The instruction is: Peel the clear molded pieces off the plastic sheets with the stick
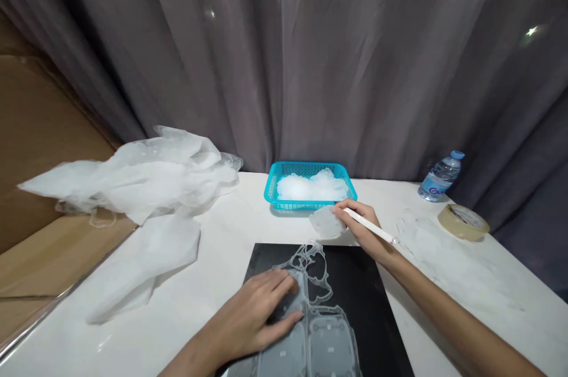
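My left hand (261,312) lies with its fingers apart on a translucent plastic sheet (331,344) with rounded panels. The sheet rests on a black mat (368,306), and a thin cut-out frame of the same plastic curls up at its far end. My right hand (361,226) is closed, pinching a small translucent plastic piece (326,223) at its edge, just in front of the blue basket. Across the same hand lies a white pen-shaped tool (370,225), its metallic end pointing back toward the wrist.
A blue basket (270,187) holds several translucent pieces. Crumpled translucent sheets (155,176) are heaped at left, beside a cardboard box (44,247). A water bottle (441,177) and a tape roll (464,222) stand at right. A grey curtain (332,69) hangs behind the white table (222,235).
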The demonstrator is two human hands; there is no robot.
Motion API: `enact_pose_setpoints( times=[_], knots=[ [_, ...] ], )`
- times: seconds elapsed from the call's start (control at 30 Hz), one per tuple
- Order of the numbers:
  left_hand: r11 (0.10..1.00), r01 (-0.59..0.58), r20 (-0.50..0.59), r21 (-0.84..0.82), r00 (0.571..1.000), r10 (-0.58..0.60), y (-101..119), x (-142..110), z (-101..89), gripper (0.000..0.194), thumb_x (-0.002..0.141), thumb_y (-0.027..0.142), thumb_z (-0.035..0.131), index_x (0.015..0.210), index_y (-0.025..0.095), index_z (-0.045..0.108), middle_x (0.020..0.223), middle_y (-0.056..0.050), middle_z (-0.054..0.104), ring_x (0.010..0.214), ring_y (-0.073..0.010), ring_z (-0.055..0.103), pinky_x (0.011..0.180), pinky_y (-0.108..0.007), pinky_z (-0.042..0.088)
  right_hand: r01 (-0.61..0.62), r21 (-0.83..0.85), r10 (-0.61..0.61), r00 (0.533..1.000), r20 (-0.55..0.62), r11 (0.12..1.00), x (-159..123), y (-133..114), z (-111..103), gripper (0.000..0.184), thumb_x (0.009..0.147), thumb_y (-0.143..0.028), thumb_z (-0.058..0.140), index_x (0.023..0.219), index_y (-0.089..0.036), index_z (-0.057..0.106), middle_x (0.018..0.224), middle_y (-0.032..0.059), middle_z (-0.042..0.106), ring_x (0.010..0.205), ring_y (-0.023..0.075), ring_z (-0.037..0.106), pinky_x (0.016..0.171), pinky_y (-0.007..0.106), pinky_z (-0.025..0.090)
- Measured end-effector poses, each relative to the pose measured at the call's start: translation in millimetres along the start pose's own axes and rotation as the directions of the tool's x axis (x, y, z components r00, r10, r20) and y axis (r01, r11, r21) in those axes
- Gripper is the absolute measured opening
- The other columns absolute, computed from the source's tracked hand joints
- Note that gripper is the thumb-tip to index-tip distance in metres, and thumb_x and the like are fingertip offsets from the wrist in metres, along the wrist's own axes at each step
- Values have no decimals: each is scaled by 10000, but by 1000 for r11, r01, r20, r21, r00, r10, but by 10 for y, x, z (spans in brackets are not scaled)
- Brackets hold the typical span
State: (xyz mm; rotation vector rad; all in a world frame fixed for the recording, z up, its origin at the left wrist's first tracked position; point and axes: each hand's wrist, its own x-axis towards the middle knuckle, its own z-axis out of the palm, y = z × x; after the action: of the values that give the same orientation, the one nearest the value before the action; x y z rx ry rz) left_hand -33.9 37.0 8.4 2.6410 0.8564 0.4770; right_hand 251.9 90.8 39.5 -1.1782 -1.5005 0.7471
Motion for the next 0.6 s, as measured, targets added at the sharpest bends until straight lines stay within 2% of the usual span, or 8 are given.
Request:
enact_pose_setpoints(
  times=[0.1, 0.17, 0.33, 0.43, 0.5, 0.6],
  knots=[
    [1000, 8, 26, 16, 1000, -9, 22, 28, -1, 180, 997, 380, 634, 1036, 223, 555, 976, -67, 702, 884, -265, 712, 795, -354, 545, -22, -24, 23, 999, 28, 999, -19, 45, 69, 393, 930, -557, 627, 829, -185, 706, 677, -6, 573, 639, 162, 523, 599, 268, 434],
    [1000, 9, 34, 26, 999, -10, 41, 44, -8, 210, 983, 401, 643, 1047, 223, 553, 994, -74, 704, 898, -274, 712, 812, -365, 548, -19, -56, 22, 998, 51, 998, 80, 59, 65, 414, 921, -577, 621, 853, -181, 721, 703, 3, 602, 655, 166, 545, 610, 270, 445],
    [1000, 23, 43, 11, 999, -23, 73, 33, -35, 382, 907, 521, 716, 1085, 214, 573, 1044, -96, 709, 946, -317, 721, 867, -415, 561, -20, -183, 26, 999, 31, 983, 764, 92, -15, 506, 898, -647, 570, 813, -168, 707, 692, 39, 624, 661, 197, 580, 618, 296, 458],
    [999, 32, 44, -3, 999, -32, 55, -9, -10, 463, 885, 578, 733, 1123, 206, 596, 1093, -113, 714, 1002, -344, 719, 905, -449, 568, -17, -299, 1, 999, -51, 954, 1015, 85, -121, 456, 895, -609, 606, 746, -184, 677, 759, 89, 645, 808, 264, 635, 741, 350, 477],
    [999, 24, 31, 23, 999, -25, 39, -35, 19, 507, 888, 580, 733, 1202, 204, 600, 1206, -143, 702, 1125, -386, 688, 979, -495, 552, -6, -367, -27, 996, -82, 930, 941, 76, -231, 403, 893, -564, 641, 724, -199, 666, 830, 116, 665, 926, 311, 647, 833, 387, 472],
    [999, 1, 29, 50, 1000, -3, 29, -48, 17, 537, 917, 564, 714, 1294, 203, 588, 1317, -162, 658, 1253, -416, 614, 1114, -574, 467, 23, -420, -53, 997, -61, 907, 536, 62, -376, 383, 958, -515, 581, 737, -215, 668, 871, 115, 691, 963, 313, 662, 907, 402, 472]
  ],
)
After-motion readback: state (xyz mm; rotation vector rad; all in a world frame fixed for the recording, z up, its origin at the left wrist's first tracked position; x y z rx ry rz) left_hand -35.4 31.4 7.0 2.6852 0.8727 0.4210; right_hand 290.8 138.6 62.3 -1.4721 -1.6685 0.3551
